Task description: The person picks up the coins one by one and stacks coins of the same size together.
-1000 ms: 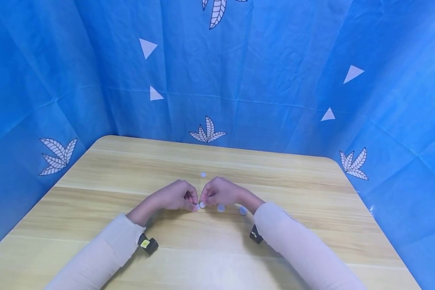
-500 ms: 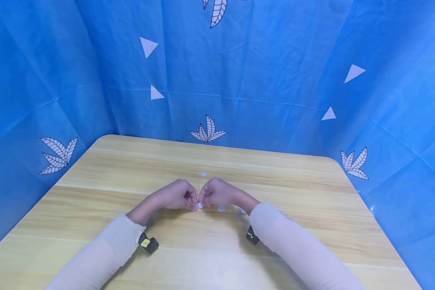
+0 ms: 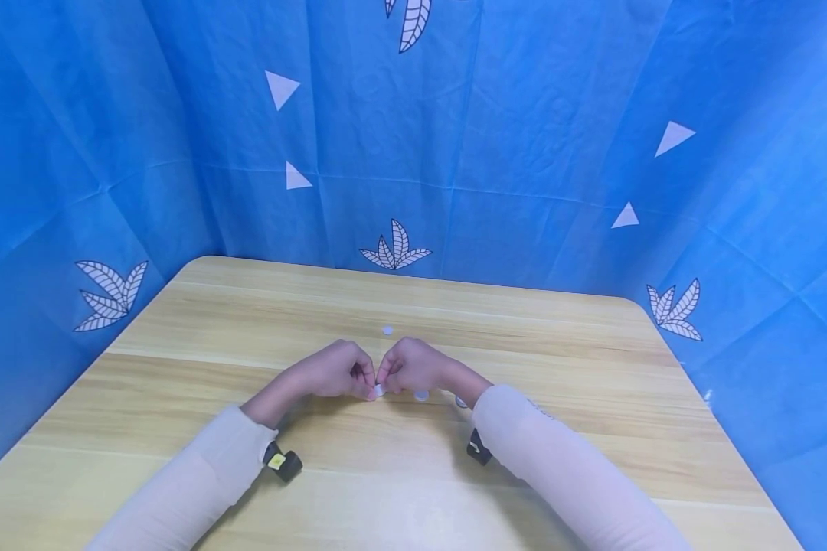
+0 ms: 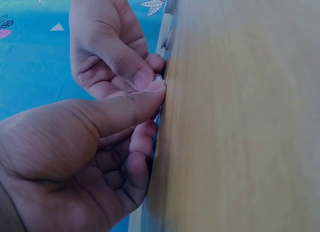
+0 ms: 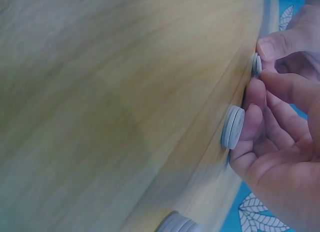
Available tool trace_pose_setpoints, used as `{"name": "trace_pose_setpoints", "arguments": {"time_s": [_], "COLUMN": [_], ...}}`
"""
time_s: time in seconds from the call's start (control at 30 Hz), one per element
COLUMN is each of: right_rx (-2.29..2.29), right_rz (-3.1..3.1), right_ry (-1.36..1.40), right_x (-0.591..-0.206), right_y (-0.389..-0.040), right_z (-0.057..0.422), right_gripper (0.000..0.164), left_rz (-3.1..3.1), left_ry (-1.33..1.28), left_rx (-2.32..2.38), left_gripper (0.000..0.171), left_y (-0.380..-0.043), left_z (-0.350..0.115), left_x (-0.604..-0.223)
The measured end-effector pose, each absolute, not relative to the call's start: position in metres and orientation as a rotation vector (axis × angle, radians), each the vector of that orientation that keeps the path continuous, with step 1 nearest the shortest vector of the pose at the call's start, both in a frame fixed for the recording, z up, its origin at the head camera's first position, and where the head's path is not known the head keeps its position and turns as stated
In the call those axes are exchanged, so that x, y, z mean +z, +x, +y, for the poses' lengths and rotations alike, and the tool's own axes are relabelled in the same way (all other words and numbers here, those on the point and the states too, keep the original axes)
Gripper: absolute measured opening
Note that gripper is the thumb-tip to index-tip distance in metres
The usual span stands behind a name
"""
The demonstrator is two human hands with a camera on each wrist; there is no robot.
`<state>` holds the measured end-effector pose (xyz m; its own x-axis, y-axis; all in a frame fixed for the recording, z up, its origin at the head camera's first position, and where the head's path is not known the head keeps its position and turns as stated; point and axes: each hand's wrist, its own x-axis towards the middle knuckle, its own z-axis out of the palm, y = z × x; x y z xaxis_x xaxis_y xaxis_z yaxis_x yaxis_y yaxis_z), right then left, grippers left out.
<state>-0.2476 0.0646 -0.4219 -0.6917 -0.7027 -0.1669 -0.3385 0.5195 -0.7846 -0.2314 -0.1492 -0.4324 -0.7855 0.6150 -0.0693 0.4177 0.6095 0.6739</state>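
In the head view my left hand [image 3: 338,370] and right hand [image 3: 413,366] meet at the middle of the table over a small stack of silvery coins [image 3: 379,390]. With thumb and fingers, the left hand [image 4: 100,147] pinches the stack from its side. The thumb and finger of the right hand [image 5: 285,132] pinch at the same coins [image 5: 256,65] from the other side. The fingertips of both hands nearly touch and partly hide the coins. Beside the right hand stands another short coin stack [image 5: 233,128].
A further coin stack [image 5: 178,222] stands by the right wrist, partly under the sleeve in the head view. One pale disc [image 3: 387,330] lies beyond the hands on the wooden table [image 3: 386,474]. A blue patterned curtain [image 3: 524,138] surrounds the far edges.
My right hand has shifted slightly left, bringing the coin in its fingers onto the stack at the left fingertips. During the last half second the hands have barely moved.
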Motion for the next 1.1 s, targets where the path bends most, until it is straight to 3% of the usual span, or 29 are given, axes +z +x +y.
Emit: {"name": "trace_pose_setpoints", "arguments": {"time_s": [1.1], "right_rx": [-1.131], "right_rz": [2.279], "right_ry": [-0.697], "right_x": [-0.4230], "right_y": [-0.2489], "right_z": [0.0641], "right_gripper": [0.019], "left_rz": [2.537], "left_ry": [0.872], "left_rx": [0.929], "left_gripper": [0.014], "left_y": [-0.2331], "left_z": [-0.1500], "left_x": [-0.4304]}}
